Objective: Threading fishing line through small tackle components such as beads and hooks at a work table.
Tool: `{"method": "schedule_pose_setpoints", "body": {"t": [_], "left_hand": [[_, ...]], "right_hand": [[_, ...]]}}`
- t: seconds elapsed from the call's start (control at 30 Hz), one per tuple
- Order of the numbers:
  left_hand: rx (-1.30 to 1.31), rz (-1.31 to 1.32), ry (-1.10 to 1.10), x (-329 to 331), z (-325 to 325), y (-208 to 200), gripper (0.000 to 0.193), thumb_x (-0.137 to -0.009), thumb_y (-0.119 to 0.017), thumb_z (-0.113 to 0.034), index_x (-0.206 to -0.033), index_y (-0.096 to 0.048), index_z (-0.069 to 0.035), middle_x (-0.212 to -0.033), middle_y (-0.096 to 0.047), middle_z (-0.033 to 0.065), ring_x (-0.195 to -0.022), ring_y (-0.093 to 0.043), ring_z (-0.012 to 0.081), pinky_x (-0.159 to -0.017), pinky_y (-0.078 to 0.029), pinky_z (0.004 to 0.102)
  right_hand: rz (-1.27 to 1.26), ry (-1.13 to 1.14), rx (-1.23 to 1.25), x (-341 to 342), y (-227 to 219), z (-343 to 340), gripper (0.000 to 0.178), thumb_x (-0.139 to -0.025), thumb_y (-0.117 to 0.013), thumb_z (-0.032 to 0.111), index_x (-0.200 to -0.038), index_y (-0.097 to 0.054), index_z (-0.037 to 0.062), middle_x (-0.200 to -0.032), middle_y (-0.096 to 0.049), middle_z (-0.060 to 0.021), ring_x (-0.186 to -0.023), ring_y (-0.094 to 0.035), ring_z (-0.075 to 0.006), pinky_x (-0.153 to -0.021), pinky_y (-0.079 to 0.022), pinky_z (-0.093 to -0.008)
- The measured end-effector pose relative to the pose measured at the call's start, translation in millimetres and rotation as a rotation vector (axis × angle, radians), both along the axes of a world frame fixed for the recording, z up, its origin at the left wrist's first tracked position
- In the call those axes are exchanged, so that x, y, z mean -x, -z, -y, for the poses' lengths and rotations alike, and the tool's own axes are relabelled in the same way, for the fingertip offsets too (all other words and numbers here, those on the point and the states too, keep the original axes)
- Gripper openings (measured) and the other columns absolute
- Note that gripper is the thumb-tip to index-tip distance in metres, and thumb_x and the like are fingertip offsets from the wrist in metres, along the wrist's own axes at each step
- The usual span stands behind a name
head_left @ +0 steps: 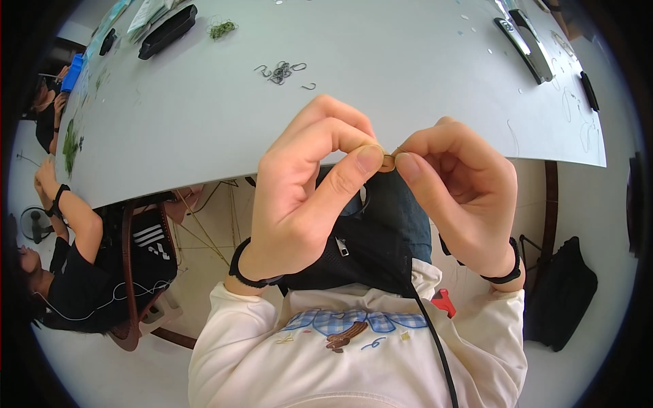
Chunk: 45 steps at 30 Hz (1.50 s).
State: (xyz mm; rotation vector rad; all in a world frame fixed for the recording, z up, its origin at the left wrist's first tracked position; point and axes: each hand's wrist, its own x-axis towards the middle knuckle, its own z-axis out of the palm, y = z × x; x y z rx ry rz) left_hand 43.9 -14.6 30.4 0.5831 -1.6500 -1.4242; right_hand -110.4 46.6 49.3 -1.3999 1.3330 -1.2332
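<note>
My left hand [309, 173] and my right hand [466, 183] meet just above the table's near edge, their fingertips almost touching. Both are closed in a pinch, thumb against fingers. What sits between the fingertips is too small and too covered to make out; only a thin dark sliver shows where they meet. Beyond my hands, on the tabletop, lies a small heap of dark metal hooks [280, 72]. One single hook [309, 86] rests apart, a little nearer to me.
The pale table [183, 129] curves across the view. Farther back are a black tray [169, 32], a green tangle of thread [221, 28], a stapler [527, 49] and a black pen [590, 92]. At the left sits another person [78, 272]; a black bag [563, 292] is low right.
</note>
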Motion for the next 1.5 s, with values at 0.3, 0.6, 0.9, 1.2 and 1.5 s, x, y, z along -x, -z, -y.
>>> {"method": "schedule_pose_setpoints", "body": {"t": [0.3, 0.6, 0.9, 1.2, 1.5], "left_hand": [[0.291, 0.144, -0.172, -2, -2, -4, 0.005, -0.077, -0.055, -0.004, -0.077, -0.056, 0.001, -0.087, -0.049, 0.0077, -0.079, -0.045, 0.0140, -0.074, -0.033, 0.0245], [0.298, 0.060, -0.218, -1, -1, 1, 0.003, -0.072, -0.058, 0.000, -0.074, -0.056, -0.001, -0.082, -0.052, 0.0078, -0.073, -0.049, 0.0144, -0.068, -0.037, 0.0242], [0.384, 0.036, -0.255, 1, 0, 3, 0.004, -0.073, -0.057, 0.001, -0.075, -0.054, -0.001, -0.083, -0.051, 0.0088, -0.073, -0.048, 0.0155, -0.067, -0.037, 0.0243], [0.488, 0.036, -0.291, 4, -1, 6, 0.005, -0.073, -0.056, 0.002, -0.076, -0.052, -0.001, -0.084, -0.049, 0.0098, -0.071, -0.046, 0.0154, -0.064, -0.037, 0.0242], [0.513, 0.011, -0.314, 7, -3, 8, 0.008, -0.072, -0.056, 0.004, -0.077, -0.051, -0.001, -0.085, -0.048, 0.0106, -0.069, -0.045, 0.0152, -0.061, -0.037, 0.0230]], "right_hand": [[-0.015, 0.024, 0.041, -3, 0, 0, 0.003, -0.080, -0.051, -0.006, -0.083, -0.051, -0.0048, -0.075, -0.051, -0.0029, -0.064, -0.044, -0.0041, -0.056, -0.034, -0.0167], [0.033, 0.019, 0.031, -6, 1, -2, 0.006, -0.081, -0.051, -0.004, -0.087, -0.052, -0.0050, -0.078, -0.052, -0.0039, -0.067, -0.045, -0.0046, -0.058, -0.036, -0.0180], [-0.001, 0.012, 0.001, -7, 0, -2, 0.004, -0.079, -0.054, -0.005, -0.082, -0.052, -0.0039, -0.070, -0.050, -0.0002, -0.058, -0.039, -0.0011, -0.049, -0.029, -0.0154], [-0.159, 0.007, 0.227, -8, 2, 1, 0.007, -0.075, -0.056, -0.007, -0.079, -0.053, -0.0015, -0.047, -0.031, 0.0074, -0.042, -0.022, 0.0003, -0.040, -0.016, -0.0183], [-0.247, 0.061, 0.355, -9, 9, 0, 0.013, -0.071, -0.060, -0.006, -0.079, -0.055, 0.0040, -0.043, -0.030, 0.0034, -0.036, -0.025, -0.0028, -0.035, -0.020, -0.0181]]}}
